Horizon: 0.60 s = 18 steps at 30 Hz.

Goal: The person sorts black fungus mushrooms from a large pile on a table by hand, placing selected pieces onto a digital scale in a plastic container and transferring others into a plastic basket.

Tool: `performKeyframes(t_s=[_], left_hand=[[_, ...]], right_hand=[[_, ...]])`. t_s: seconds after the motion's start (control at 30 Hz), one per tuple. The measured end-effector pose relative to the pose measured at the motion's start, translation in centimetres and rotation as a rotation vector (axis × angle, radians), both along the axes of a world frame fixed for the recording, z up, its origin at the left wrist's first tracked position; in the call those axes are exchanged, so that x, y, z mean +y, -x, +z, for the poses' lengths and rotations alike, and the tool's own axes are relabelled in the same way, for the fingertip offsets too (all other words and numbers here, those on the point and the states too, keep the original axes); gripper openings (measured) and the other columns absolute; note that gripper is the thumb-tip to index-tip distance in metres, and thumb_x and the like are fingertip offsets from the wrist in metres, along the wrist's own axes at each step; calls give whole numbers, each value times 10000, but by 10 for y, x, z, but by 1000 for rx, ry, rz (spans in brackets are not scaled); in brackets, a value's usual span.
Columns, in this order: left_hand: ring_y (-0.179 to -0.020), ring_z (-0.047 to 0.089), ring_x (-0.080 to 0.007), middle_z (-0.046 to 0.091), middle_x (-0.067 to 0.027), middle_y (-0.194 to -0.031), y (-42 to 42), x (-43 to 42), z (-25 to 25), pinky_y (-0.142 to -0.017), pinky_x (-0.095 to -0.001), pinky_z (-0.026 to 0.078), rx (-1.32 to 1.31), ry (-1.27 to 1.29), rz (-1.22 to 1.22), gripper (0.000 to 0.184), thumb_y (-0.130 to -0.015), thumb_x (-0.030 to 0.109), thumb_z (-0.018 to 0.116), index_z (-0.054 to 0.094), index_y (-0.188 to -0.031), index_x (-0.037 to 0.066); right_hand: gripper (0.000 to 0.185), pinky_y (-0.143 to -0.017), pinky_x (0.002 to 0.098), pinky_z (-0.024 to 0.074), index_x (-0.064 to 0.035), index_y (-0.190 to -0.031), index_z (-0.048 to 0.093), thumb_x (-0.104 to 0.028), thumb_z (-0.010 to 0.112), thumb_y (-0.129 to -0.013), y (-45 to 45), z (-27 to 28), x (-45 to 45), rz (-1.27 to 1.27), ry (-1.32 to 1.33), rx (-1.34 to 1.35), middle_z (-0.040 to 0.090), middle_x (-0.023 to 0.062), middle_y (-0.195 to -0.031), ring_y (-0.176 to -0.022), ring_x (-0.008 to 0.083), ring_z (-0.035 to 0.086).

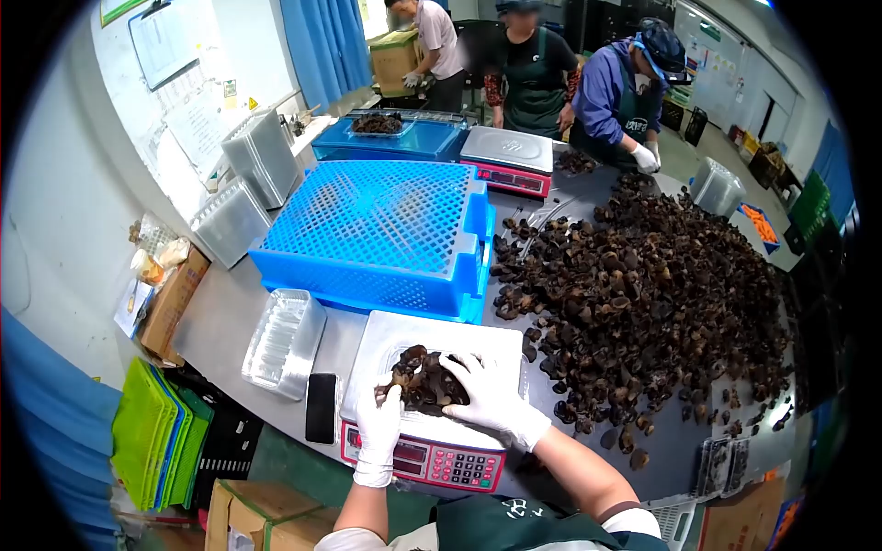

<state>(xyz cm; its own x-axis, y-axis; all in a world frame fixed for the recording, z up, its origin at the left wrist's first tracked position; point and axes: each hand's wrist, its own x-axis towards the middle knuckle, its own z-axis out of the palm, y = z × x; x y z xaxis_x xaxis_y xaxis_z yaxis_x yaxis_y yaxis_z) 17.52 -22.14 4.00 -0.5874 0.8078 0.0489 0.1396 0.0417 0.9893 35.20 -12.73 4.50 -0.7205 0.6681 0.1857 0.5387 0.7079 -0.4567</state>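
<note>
A clear plastic tray [395, 353] of dark wood ear mushrooms [421, 384] sits on the white pan of a red-trimmed scale [496, 347]. My left hand [378, 432], in a white glove, is closed at the tray's left side, its thumb and fingers around a brown mushroom piece at the edge. Over the right side of the tray, my gloved right hand [491, 397] lies with fingers spread, touching the mushrooms. The palm side of both hands is hidden. A big heap of loose wood ear mushrooms [652, 294] covers the table to the right.
Left of the scale are a black phone [322, 409] and stacked clear trays [285, 342]. An upturned blue crate [367, 220] stands behind it. Farther back are a second scale [507, 161] and a filled tray [377, 125]. Three people stand across the table, one [625, 92] handling mushrooms.
</note>
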Motion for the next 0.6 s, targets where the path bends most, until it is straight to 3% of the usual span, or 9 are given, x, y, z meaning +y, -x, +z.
performKeyframes(t_s=[0.03, 0.13, 0.2, 0.23, 0.3, 0.37, 0.43, 0.47, 0.6], left_hand=[[-885, 594, -122, 617, -71, -992, 0, 0, 0, -793, -255, 475, -54, 11, 1, 189, -873, -7, 588, 558, -1058, 10], [-926, 600, -135, 618, -90, -1046, -11, -4, -11, -830, -271, 484, -17, -123, -39, 220, -857, -48, 584, 545, -1066, 9], [-956, 595, -161, 603, -113, -1086, -28, -7, -17, -865, -290, 491, -85, -233, -85, 249, -818, -101, 593, 536, -1035, 8], [-988, 595, -190, 590, -143, -1128, -35, -11, -15, -873, -296, 491, 94, -274, -190, 242, -789, -120, 606, 547, -985, 9], [-1001, 606, -240, 607, -167, -1102, -55, -19, -7, -852, -311, 498, 285, -342, -363, 230, -773, -94, 644, 569, -963, 12], [-1000, 611, -274, 624, -161, -1032, -76, -22, 1, -823, -334, 505, 415, -357, -579, 239, -771, -41, 684, 588, -985, 8], [-981, 613, -288, 633, -135, -948, -107, -27, -12, -813, -352, 504, 201, -319, -789, 309, -765, 1, 711, 588, -1049, 4], [-998, 608, -286, 616, -137, -1006, -119, -34, -13, -840, -362, 499, 189, -288, -825, 366, -772, 24, 707, 568, -1110, -1], [-1017, 591, -338, 546, -177, -1148, -127, -35, 2, -860, -372, 505, 338, -281, -1059, 464, -801, 121, 686, 530, -1233, 48]], right_hand=[[724, -1051, 497, 315, -112, -1342, 460, -433, 685, -733, -1, 2, -2, -7, -77, -53, 427, 156, -1366, -1219, 376, 414], [709, -1050, 484, 317, -81, -1302, 501, -421, 712, -716, -25, 25, 3, -49, 74, 207, 504, 182, -1289, -1202, 365, 449], [579, -939, 423, 417, -34, -1217, 538, -265, 734, -725, -43, 33, -7, -128, 16, 386, 592, 146, -1126, -1057, 295, 562], [518, -922, 388, 436, -28, -1210, 538, -192, 720, -753, -53, 30, -16, -172, 68, 476, 609, 128, -1074, -1018, 259, 586], [432, -876, 297, 460, -30, -1213, 536, -59, 665, -802, -73, 26, -33, -137, 571, 568, 603, 88, -1064, -984, 173, 591], [405, -853, 267, 479, 0, -1236, 526, -33, 647, -851, -95, 16, -58, -167, 1131, 672, 606, 47, -1055, -979, 109, 572], [375, -810, 250, 492, 19, -1208, 551, -33, 656, -852, -114, 4, -80, -243, 1127, 597, 621, 45, -1030, -910, 97, 586], [334, -772, 231, 490, 28, -1169, 581, -42, 654, -851, -123, 8, -88, -356, 1121, 621, 630, 39, -966, -851, 88, 583], [153, -666, 226, 508, 8, -980, 654, 10, 600, -836, -193, 3, -118, -709, 891, 697, 661, 55, -885, -736, 89, 605]])
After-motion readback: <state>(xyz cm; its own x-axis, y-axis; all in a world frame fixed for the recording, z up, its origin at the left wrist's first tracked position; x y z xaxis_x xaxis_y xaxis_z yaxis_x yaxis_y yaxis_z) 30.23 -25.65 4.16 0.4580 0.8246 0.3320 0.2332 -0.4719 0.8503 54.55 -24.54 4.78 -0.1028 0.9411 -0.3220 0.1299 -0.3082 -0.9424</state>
